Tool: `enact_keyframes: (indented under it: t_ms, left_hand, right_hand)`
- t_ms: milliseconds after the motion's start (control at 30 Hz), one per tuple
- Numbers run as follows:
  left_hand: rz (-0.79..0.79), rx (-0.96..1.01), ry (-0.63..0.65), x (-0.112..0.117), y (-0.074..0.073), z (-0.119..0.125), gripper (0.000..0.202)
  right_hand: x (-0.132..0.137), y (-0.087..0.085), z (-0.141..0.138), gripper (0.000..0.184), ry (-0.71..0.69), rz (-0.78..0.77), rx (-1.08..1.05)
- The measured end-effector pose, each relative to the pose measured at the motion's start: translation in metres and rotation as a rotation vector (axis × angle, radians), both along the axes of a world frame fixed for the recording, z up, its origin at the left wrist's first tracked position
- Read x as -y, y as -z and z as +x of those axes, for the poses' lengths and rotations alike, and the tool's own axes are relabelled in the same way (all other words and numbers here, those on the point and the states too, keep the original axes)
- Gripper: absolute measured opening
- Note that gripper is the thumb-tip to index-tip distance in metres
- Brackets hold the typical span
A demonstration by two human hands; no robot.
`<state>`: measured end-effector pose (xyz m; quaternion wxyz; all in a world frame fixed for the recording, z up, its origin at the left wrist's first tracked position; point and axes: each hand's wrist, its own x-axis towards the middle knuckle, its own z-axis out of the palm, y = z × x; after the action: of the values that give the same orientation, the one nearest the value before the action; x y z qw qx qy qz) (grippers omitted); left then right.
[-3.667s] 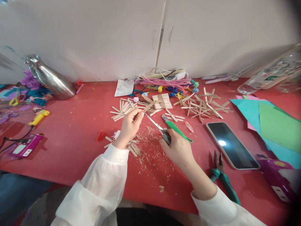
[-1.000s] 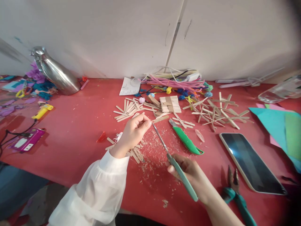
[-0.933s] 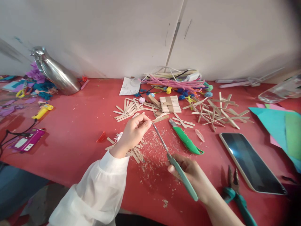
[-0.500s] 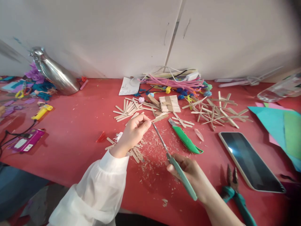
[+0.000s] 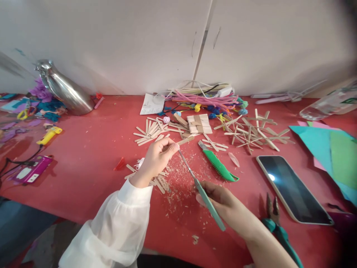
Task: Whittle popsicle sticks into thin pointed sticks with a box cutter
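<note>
My left hand [image 5: 157, 158] is closed in a pinch on a small wooden stick piece, held just above the red table [image 5: 83, 149]. My right hand [image 5: 223, 201] grips the teal handle of a thin metal file [image 5: 201, 190]. The file's tip touches the piece at my left fingertips. Wood shavings [image 5: 181, 175] lie scattered on the table under the tool. A few cut stick pieces [image 5: 157, 182] rest beneath my left wrist.
A green utility knife [image 5: 219, 166] lies right of the file. Loose craft sticks [image 5: 152, 129], a glued stick panel [image 5: 199, 124] and crossed sticks [image 5: 251, 132] sit behind. A phone [image 5: 292, 188], teal pliers [image 5: 276, 223], coloured paper [image 5: 329, 152], pipe cleaners [image 5: 206, 99] and a steel flask [image 5: 65, 89] surround them.
Since 3.7 s ago my right hand has drawn back along the tool toward me. Over the last second both hands hold nearly still; the view has shifted slightly.
</note>
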<state>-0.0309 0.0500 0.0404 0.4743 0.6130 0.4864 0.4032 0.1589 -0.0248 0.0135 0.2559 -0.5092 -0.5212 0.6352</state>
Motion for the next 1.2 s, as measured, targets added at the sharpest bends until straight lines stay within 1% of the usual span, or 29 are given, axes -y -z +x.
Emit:
enact_keyframes:
  t_ms: [100,267,333,400,467,567,700,800,867,933,1067,1200]
  left_hand:
    - [0.023,0.006,0.003,0.002,-0.002,-0.001,0.025]
    - [0.083,0.014,0.002,0.004,-0.005,-0.001,0.024]
    - [0.095,0.008,0.001,0.005,-0.007,-0.002,0.024]
    - [0.099,0.006,0.0,0.005,-0.008,-0.002,0.024]
    - [0.105,0.0,-0.009,0.005,-0.01,-0.003,0.023]
    - [0.103,0.007,-0.018,0.005,-0.011,-0.003,0.023]
    - [0.102,0.01,-0.014,0.006,-0.012,-0.003,0.024]
    - [0.131,0.001,-0.037,0.008,-0.012,-0.003,0.025]
    - [0.15,-0.01,-0.056,0.009,-0.012,-0.001,0.026]
    - [0.164,-0.02,-0.058,0.012,-0.012,0.0,0.025]
    - [0.205,-0.014,-0.011,0.016,-0.012,0.002,0.024]
    - [0.212,0.002,0.025,0.018,-0.012,0.002,0.026]
  right_hand:
    - [-0.002,-0.006,0.002,0.037,-0.003,-0.014,-0.039]
    - [-0.002,-0.002,-0.003,0.036,0.084,-0.023,-0.041]
    - [-0.002,-0.001,-0.002,0.038,0.087,-0.019,-0.051]
    - [-0.001,-0.002,0.001,0.042,0.071,-0.019,-0.063]
    - [-0.001,-0.003,0.005,0.05,0.064,-0.027,-0.064]
    - [0.001,-0.003,0.009,0.065,0.111,-0.042,-0.007]
    - [0.004,-0.005,0.007,0.063,0.187,-0.031,0.117]
    - [0.008,-0.009,-0.002,0.065,0.193,0.022,0.163]
    - [0.01,-0.01,-0.01,0.065,0.194,0.102,0.223]
    - [0.013,-0.007,-0.019,0.062,0.203,0.221,0.359]
    - [0.014,0.003,-0.031,0.052,0.281,0.279,0.493]
    - [0.014,0.007,-0.03,0.046,0.312,0.338,0.564]
